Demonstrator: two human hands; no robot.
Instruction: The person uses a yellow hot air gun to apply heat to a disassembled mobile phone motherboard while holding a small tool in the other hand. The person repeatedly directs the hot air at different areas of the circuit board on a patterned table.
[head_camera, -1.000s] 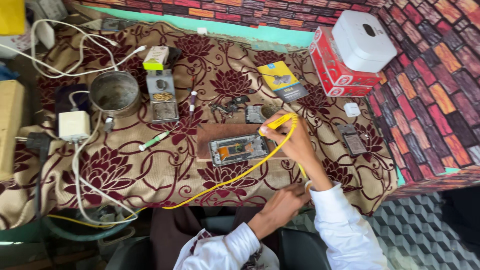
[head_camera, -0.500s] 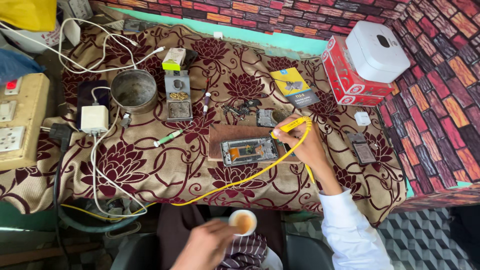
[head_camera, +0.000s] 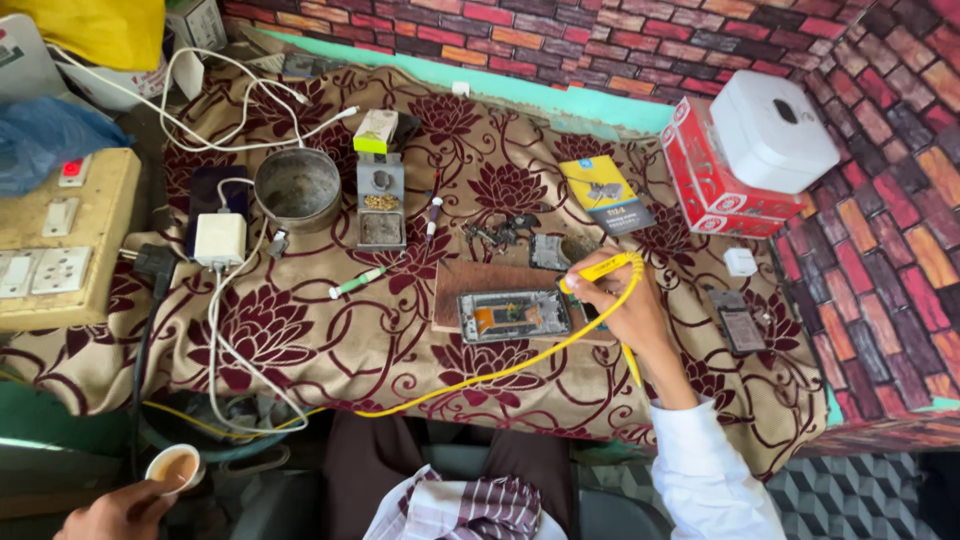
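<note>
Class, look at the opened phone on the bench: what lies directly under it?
The opened phone rests on a brown wooden board, which lies on the floral cloth. What the phone covers is hidden.

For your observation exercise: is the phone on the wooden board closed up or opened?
Opened: the phone lies flat on the wooden board, its insides showing, an orange part among them.

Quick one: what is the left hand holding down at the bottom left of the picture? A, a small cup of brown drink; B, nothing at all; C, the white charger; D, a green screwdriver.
A: the left hand grips a small cup with brown liquid in it, low beside the table edge, while the right hand holds the yellow soldering iron at the opened phone.
</note>
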